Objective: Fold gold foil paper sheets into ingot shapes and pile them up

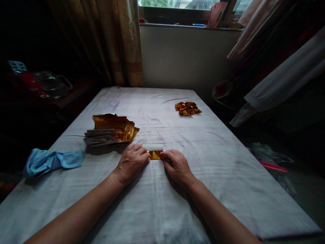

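Observation:
Between my two hands, a sheet of gold foil paper [155, 155] lies on the cloth-covered table [215, 176], with its pale side showing along the far edge and a folded gold strip nearer me. My left hand [133, 162] grips the sheet's left end, fingers curled together. At the right end, my right hand [177, 166] pinches it between thumb and fingers. A thick stack of gold foil paper [111, 128] sits beyond my left hand, its sheets fanned and curled. Several folded gold foil pieces [188, 108] rest in a small pile at the far right.
A crumpled blue cloth [54, 162] lies at the table's left edge. Beyond the table hangs a curtain [122, 44] beside a window sill with a pink jug [216, 14]. Clothes [284, 74] hang on the right. A glass pitcher [52, 84] stands in the dark at left.

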Available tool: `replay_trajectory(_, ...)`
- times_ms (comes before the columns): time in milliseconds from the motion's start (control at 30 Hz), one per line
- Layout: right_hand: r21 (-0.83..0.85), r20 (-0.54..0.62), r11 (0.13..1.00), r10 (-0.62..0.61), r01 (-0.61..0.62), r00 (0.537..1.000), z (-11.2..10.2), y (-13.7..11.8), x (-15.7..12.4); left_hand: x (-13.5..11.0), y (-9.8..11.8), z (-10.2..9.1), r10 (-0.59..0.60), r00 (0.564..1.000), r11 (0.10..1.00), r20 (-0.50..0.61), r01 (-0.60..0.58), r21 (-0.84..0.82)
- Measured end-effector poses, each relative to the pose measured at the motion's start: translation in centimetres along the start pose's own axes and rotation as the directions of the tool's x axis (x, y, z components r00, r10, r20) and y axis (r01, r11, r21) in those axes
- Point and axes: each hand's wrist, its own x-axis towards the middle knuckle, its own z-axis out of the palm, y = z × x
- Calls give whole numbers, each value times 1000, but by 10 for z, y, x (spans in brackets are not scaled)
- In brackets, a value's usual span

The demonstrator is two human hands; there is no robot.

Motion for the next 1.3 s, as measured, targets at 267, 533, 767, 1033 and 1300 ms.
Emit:
replay_trajectory(267, 79, 0, 995, -54, 54, 999, 1, -3, 0, 0, 14, 5, -137, 990, 990, 22, 137, -10)
replay_trajectory(533, -98, 60, 988, -110, 116, 992, -11, 6, 10, 1, 4, 11, -3, 1000, 1000, 6, 3, 30)
replay_trajectory(767, -271, 108, 900, -324, 341, 940, -15, 3, 12, -8, 7, 6, -36, 999, 999, 6, 36, -26)
replay_trajectory(1033, -112, 197, 918, -356, 381, 914, -14, -14, 0, -10, 23, 2, -303, 950, 924, 73, 312, -221)
replay_trajectory(1300, -113, 68, 974, -188, 195, 980, -12, -19, -8, -8, 25, 6, -350, 934, 902, 70, 357, -245)
